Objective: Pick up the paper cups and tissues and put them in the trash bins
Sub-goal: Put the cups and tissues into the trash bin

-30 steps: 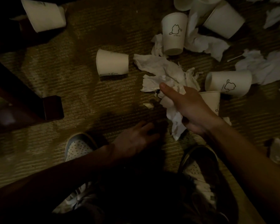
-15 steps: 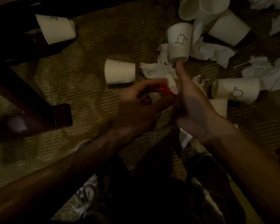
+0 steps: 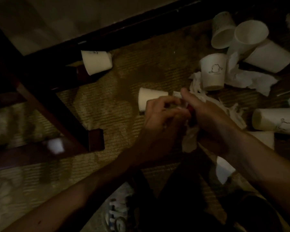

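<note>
- Here, my left hand [image 3: 161,118] has its fingers curled in, pinching the top of a crumpled tissue wad [image 3: 190,139] that both hands share.
- My right hand [image 3: 213,118] grips the same wad from the other side, with one digit stretched out away from me. The two hands touch, and white paper hangs down below them.
- A small red thing [image 3: 191,109] shows between the hands, but it is too blurred for me to tell what it is.
- Just beyond my left knuckles a plain paper cup [image 3: 151,97] lies on its side on the carpet [image 3: 124,81].
- Farther off, an upside-down cup [image 3: 213,71] bears a black line drawing with tiny print beneath, too small to read. Loose tissues [image 3: 251,79] lie crumpled against it.
- To my right a sideways cup [image 3: 273,121] carries the same drawing.
- More cups [image 3: 251,34] are heaped at the far right, and a lone cup [image 3: 96,61] lies on its side far to the left, beside dark wooden furniture [image 3: 57,106].
- My shoe [image 3: 119,213] shows near the bottom edge.
</note>
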